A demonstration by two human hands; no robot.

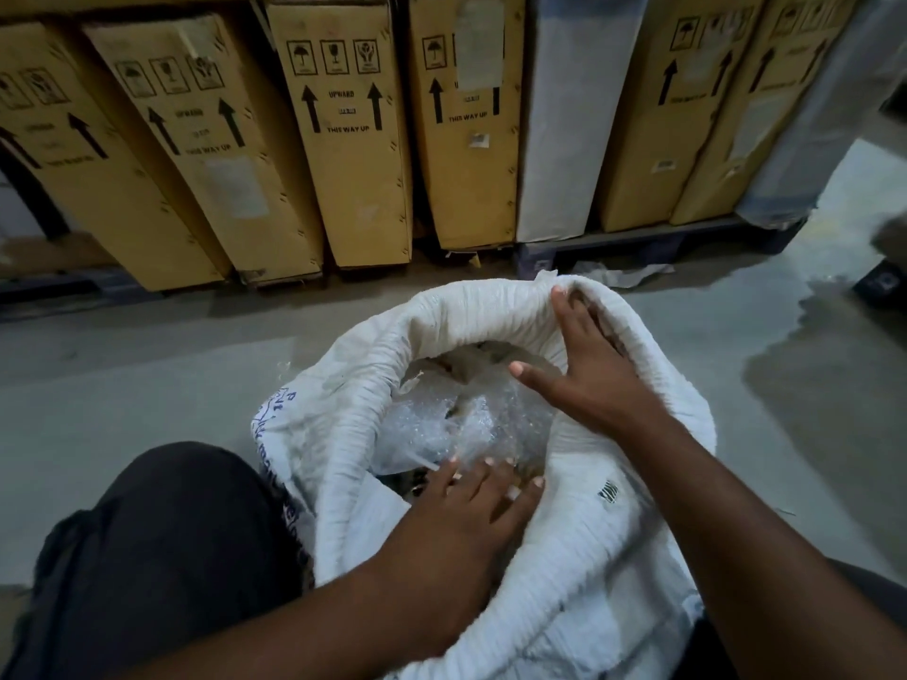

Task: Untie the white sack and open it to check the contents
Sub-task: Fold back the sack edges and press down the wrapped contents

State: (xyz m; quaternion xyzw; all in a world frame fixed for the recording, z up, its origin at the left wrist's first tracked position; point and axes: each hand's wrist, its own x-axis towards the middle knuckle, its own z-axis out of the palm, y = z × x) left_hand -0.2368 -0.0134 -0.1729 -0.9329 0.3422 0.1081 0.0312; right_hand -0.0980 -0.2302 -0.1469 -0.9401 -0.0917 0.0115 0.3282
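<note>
The white woven sack (353, 424) stands on the floor between my knees, its mouth wide open. Inside lies crumpled clear bubble wrap (461, 424) over something darker that I cannot make out. My left hand (471, 512) rests flat on the near rim, fingers spread and pressing the cloth down. My right hand (589, 375) reaches across to the far right rim, fingers curled over the edge of the sack, thumb pointing over the opening. No tie is visible on the sack.
A row of tall cardboard boxes (343, 139) with arrow marks leans along the back, some on a dark pallet (653, 242). A white-wrapped panel (564, 120) stands among them. My dark trouser knee (162, 547) is at the left. A damp patch (805, 365) stains the concrete floor at right.
</note>
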